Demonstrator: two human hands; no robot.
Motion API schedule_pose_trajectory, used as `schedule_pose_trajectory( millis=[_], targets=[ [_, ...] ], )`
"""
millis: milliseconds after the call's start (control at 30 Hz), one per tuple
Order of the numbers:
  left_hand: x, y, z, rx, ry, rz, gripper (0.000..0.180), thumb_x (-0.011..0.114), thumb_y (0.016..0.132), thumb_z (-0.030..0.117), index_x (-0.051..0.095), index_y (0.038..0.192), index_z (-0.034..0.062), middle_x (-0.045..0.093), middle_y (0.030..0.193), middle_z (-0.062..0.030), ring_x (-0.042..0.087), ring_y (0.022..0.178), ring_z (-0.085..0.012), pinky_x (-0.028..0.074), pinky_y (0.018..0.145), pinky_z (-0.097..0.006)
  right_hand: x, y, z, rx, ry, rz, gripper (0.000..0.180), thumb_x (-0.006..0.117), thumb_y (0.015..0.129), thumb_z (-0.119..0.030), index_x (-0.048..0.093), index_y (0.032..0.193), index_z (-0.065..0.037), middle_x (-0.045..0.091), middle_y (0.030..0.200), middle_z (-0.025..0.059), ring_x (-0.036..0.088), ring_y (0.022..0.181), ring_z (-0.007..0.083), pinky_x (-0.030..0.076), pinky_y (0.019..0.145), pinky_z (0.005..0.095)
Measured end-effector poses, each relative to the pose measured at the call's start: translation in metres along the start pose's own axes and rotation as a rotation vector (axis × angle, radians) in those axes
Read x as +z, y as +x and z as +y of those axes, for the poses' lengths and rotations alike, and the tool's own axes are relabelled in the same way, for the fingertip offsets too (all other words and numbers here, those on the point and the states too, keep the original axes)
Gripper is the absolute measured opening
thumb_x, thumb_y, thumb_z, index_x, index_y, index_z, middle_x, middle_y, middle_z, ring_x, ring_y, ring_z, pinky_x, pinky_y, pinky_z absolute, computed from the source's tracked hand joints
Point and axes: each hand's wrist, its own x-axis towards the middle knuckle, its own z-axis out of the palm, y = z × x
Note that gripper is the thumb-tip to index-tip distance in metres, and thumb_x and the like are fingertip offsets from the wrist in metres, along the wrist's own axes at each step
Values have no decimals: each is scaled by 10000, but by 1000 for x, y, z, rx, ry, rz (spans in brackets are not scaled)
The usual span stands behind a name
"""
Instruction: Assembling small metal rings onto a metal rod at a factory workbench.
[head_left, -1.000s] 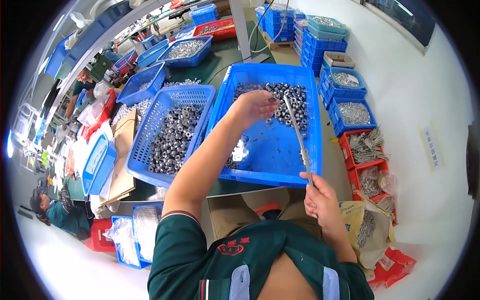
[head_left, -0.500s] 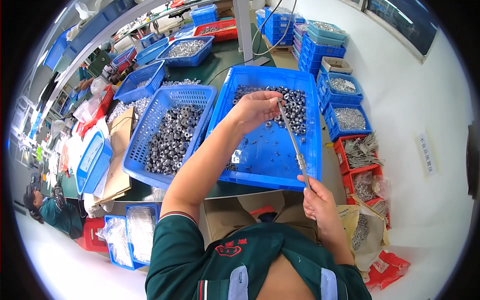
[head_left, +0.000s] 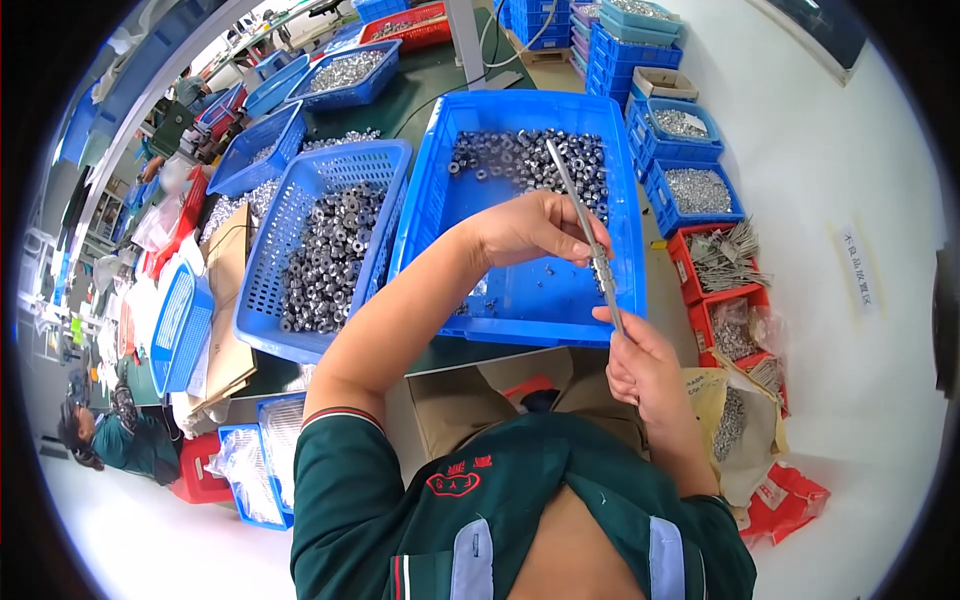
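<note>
A thin straight metal rod (head_left: 572, 188) slants over the blue tray (head_left: 500, 329), its bare upper end pointing away from me. A few small metal ring-shaped pieces (head_left: 603, 274) sit around the rod, between my hands. My right hand (head_left: 648, 372) is closed around the rod's lower end. Further up, my left hand (head_left: 535, 230) has its thumb and fingers closed about the rod, just above those pieces; part of its grip is hidden. Dark metal ring-shaped pieces (head_left: 510, 158) lie heaped in the tray's far part, with a few scattered nearer.
Left of the tray stands a perforated blue basket (head_left: 262, 290) of similar pieces. Cardboard (head_left: 230, 340) and another blue basket (head_left: 183, 335) lie further left. Red bins (head_left: 690, 275) and stacked blue crates (head_left: 648, 170) line the right side. A person (head_left: 125, 435) sits at far left.
My left hand has slid down the rod from its upper tip to near the ring-shaped pieces, leaving the upper end bare. My right hand keeps its hold. The view has shifted slightly.
</note>
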Motion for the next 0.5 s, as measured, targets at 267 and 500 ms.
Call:
schedule_pose_trajectory(
  millis=[267, 500],
  targets=[
    [-37, 1, 6, 42, 447, 493, 275, 622, 785, 23, 622, 1060, 7, 670, 984, -103, 642, 869, -169, 503, 756, -281, -6, -2, 5, 30, 31, -5, 354, 422, 949, -98, 440, 1296, -32, 301, 568, -72, 260, 431, 7, 233, 384, 163],
    [-76, 1, -27, -44, 1276, 828, 177, 609, 767, 154, 691, 923, 130, 664, 889, -124, 628, 845, -302, 496, 758, -380, -13, -6, 11, -58, -17, 40, 335, 426, 945, -123, 459, 1262, -21, 309, 552, -56, 263, 413, 15, 235, 380, 173]
  ],
)
